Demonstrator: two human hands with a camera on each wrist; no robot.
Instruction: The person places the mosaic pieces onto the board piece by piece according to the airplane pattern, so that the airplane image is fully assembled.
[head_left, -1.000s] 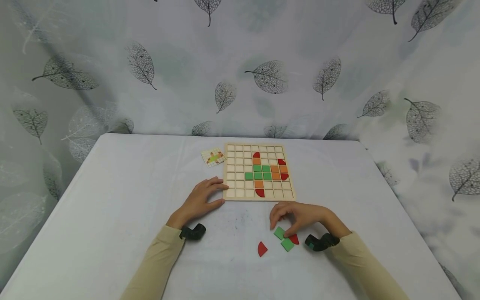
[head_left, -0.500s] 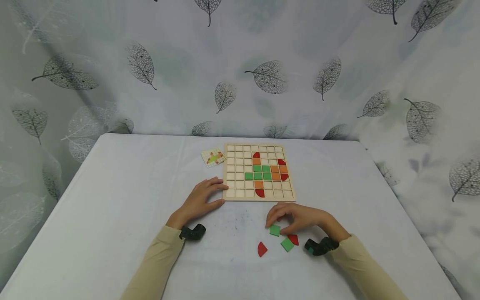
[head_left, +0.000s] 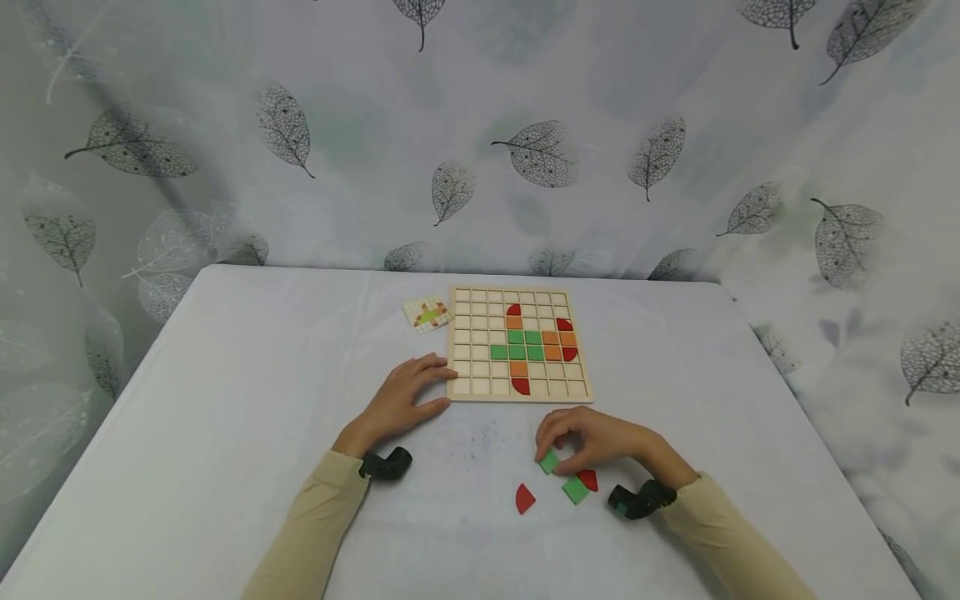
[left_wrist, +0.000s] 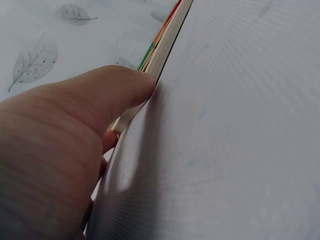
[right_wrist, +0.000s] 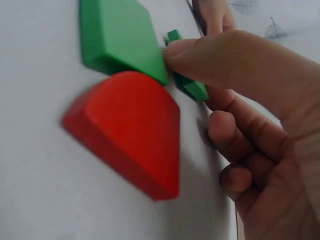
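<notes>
In the head view my right hand (head_left: pixel 603 437) pinches a green square tile (head_left: pixel 549 462) between thumb and fingers, low over the white table. The right wrist view shows this green tile (right_wrist: pixel 198 90) tilted behind the thumb. Just beyond the thumb lie another green square tile (head_left: pixel 576 490) and a red quarter-circle tile (head_left: pixel 590 481), touching or nearly so. A second red quarter-circle tile (head_left: pixel 524 499) lies apart to the left. My left hand (head_left: pixel 402 395) rests at the left edge of a wooden grid board (head_left: pixel 472 364), fingers extended, thumb touching its near corner.
Green, orange and red tiles fill several cells in the board's middle and right. A small pattern card (head_left: pixel 427 315) lies against its far left side. Leaf-print cloth (head_left: pixel 360 167) hangs behind the white table (head_left: pixel 247 400).
My right hand has shifted a little left, taking the green square tile away from the other loose tiles and turning it. The left hand stays at the board.
</notes>
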